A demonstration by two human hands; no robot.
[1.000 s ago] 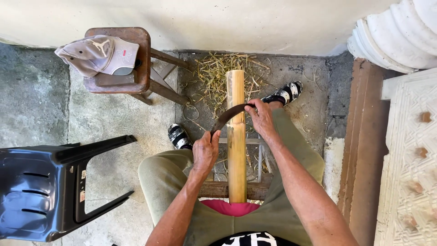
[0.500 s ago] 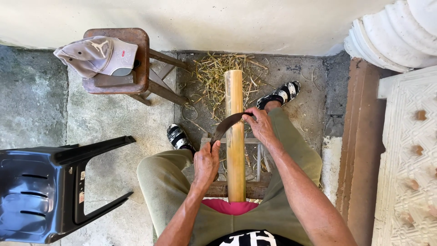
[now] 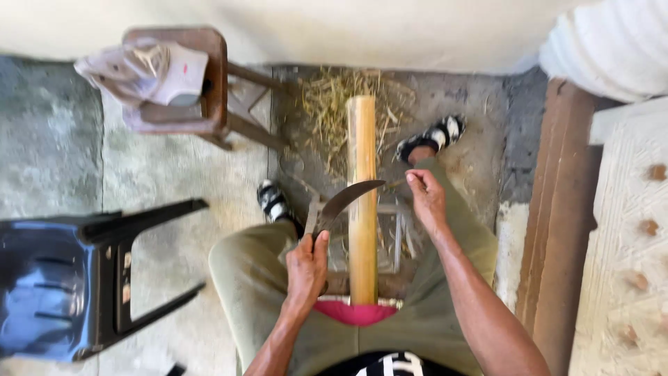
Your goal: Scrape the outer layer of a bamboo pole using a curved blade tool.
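Seated worker, viewed from above. A pale, smooth, straight bamboo pole (image 3: 362,209) runs lengthwise between the knees, pointing toward a heap of straw-coloured shavings (image 3: 334,111) on the floor. The left hand (image 3: 307,268) is clenched around the handle of a curved dark blade (image 3: 344,202) whose tip lies across the pole. The right hand (image 3: 426,198), fingers loosely curled and holding nothing, hovers beside the pole.

A pale plastered wall (image 3: 417,28) closes the far side above a rough grey concrete floor (image 3: 174,188). Well left of the fingers sits a dark plastic chair (image 3: 62,278); beyond it, a brown wooden stool (image 3: 209,76). A brown wooden beam (image 3: 557,230) runs along the right.
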